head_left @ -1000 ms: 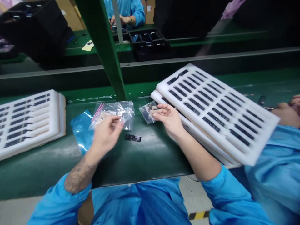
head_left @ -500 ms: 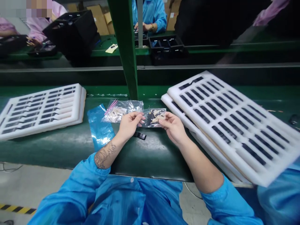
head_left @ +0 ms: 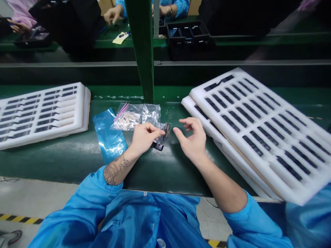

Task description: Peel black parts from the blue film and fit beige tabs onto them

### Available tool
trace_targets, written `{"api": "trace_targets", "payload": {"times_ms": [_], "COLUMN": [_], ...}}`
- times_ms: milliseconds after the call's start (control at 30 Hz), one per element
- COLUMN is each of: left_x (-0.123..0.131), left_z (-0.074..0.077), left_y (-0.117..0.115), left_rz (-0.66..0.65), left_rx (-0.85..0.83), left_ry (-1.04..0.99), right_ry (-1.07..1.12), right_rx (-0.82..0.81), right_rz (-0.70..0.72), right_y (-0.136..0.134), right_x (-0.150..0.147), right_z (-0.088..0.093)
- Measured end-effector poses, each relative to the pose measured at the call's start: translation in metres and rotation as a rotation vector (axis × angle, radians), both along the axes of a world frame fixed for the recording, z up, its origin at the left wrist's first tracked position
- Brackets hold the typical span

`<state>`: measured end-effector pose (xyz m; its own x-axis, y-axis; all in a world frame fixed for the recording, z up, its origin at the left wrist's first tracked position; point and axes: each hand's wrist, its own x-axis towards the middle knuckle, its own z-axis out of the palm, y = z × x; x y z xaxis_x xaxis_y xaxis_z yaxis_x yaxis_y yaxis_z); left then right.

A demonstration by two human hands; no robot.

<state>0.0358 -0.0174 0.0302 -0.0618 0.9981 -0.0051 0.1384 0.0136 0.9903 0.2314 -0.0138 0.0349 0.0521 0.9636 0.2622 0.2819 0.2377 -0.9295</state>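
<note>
My left hand (head_left: 145, 138) pinches a small clear plastic bag (head_left: 167, 130) between thumb and fingers. The bag hangs tilted on edge and is blurred, with dark and tan pieces inside. Just to its right, my right hand (head_left: 192, 140) is held apart from it, thumb and fingers spread and nothing between them. A black striped piece (head_left: 157, 146) lies on the green bench right below my left fingers. Behind that hand rests a larger clear bag (head_left: 128, 121) of pale pieces, pink sticks at its top left. A blue plastic pouch (head_left: 108, 132) lies flat beside my left wrist.
Stacked white foam trays (head_left: 261, 113) with black strips in slots stand at the right; another foam stack (head_left: 82, 103) stands at the left. A green post (head_left: 143, 51) rises behind the bags. Across the divider, a co-worker's hand (head_left: 113, 14) reaches near a black bin (head_left: 188, 32).
My right hand has let go of the small bag and opened. The bag has swung from flat to edge-on in my left hand. The view has shifted slightly.
</note>
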Motion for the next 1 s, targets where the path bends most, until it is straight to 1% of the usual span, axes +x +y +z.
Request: {"api": "trace_targets", "payload": {"times_ms": [33,67,133,200,233,333,400,533,633,733,833,1000], "left_x": [0.003,0.005,0.01,0.013,0.014,0.015,0.015,0.012,0.01,0.009,0.009,0.008], "left_z": [0.0,0.001,0.001,0.001,0.002,0.005,0.007,0.006,0.002,0.0,0.003,0.013], "left_y": [-0.003,-0.005,-0.009,-0.012,-0.012,-0.013,-0.012,-0.011,-0.01,-0.01,-0.011,-0.011], "left_rz": [0.002,-0.001,-0.027,-0.069,-0.092,-0.153,-0.166,-0.145,-0.119,-0.099,-0.103,-0.228], "left_rx": [0.047,0.108,0.226,0.295,0.313,0.32,0.278,0.135,0.121,0.152,0.162,0.23], "left_ry": [0.081,0.185,0.385,0.5,0.518,0.483,0.438,0.306,0.259,0.264,0.284,0.463], "right_ry": [-0.075,-0.119,-0.125,-0.052,0.003,0.16,0.21,0.263,0.308,0.331,0.328,0.28], "right_rx": [0.049,0.036,-0.105,-0.234,-0.268,-0.313,-0.344,-0.407,-0.438,-0.462,-0.452,-0.357], "right_rz": [0.006,0.054,0.17,0.2,0.197,0.192,0.204,0.238,0.241,0.243,0.23,0.186], "right_y": [-0.005,-0.008,-0.012,-0.01,-0.008,0.0,0.003,0.005,0.004,0.005,0.005,0.004], "right_x": [-0.004,-0.007,-0.011,-0.011,-0.009,-0.004,-0.001,-0.001,-0.003,-0.003,-0.003,-0.002], "right_z": [0.003,0.005,0.006,0.005,0.004,0.002,0.002,0.001,-0.002,-0.003,-0.002,0.004]}}
